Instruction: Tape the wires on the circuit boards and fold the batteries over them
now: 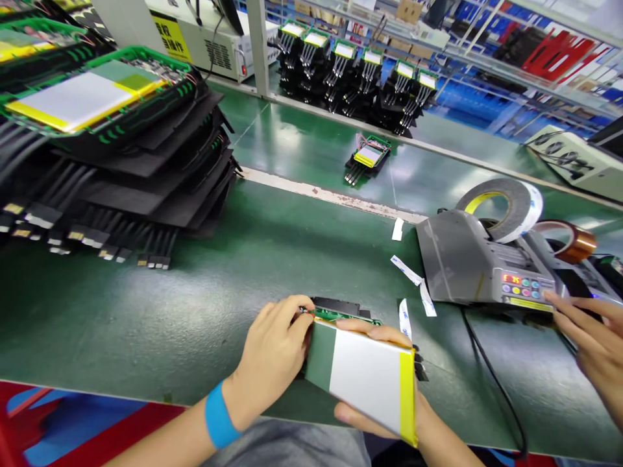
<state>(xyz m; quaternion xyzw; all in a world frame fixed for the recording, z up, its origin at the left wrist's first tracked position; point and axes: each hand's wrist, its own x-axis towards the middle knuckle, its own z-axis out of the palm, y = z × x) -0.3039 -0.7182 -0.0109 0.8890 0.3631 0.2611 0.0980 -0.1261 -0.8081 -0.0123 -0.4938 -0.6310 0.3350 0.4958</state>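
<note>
A flat silver pouch battery [367, 370] with a yellow taped end and a greenish band leans up near the table's front edge. My right hand [389, 334] grips it, fingers over the top edge and thumb underneath. My left hand [272, 353], with a blue wristband, pinches at the battery's upper left corner. Some red shows at those fingertips, but what they hold is too small to make out. Partly hidden behind the battery is a green circuit board in a black case [335, 305].
Stacked battery cases with cables [146, 149] stand left. Backing strips [406, 269] lie near a grey tape dispenser [467, 259], which a co-worker's hand [591, 331] reaches. Another unit [370, 154] lies beyond the ledge; several more [343, 58] stand behind. A black cable [491, 370] hangs down.
</note>
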